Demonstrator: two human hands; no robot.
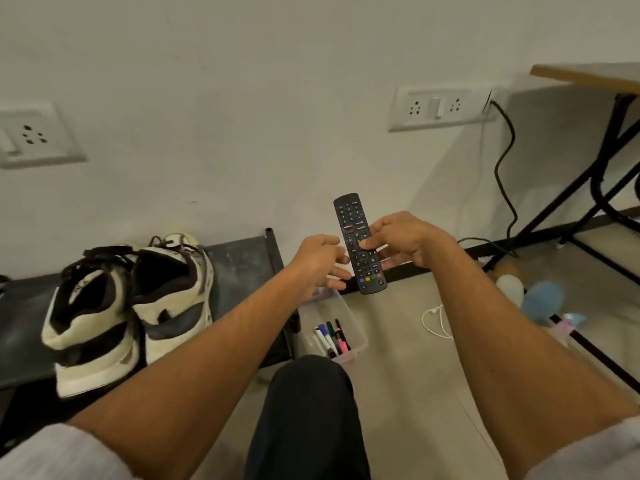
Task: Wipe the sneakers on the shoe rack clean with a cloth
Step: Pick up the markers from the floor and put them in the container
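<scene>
A pair of cream and dark brown sneakers (128, 306) stands side by side on the black shoe rack (239, 265) at the left, heels toward me. My right hand (405, 242) holds a black remote control (358, 242) upright in front of the wall, thumb on its buttons. My left hand (320, 263) is just left of the remote with fingers spread, touching or nearly touching its lower edge. No cloth is in view.
A clear plastic box (349, 327) with several markers sits on the floor beside the rack. My dark-trousered knee (308, 410) is below it. A white cable (436, 320), soft toys (540, 296), a black cord (505, 174) and a folding table's legs (588, 174) lie to the right.
</scene>
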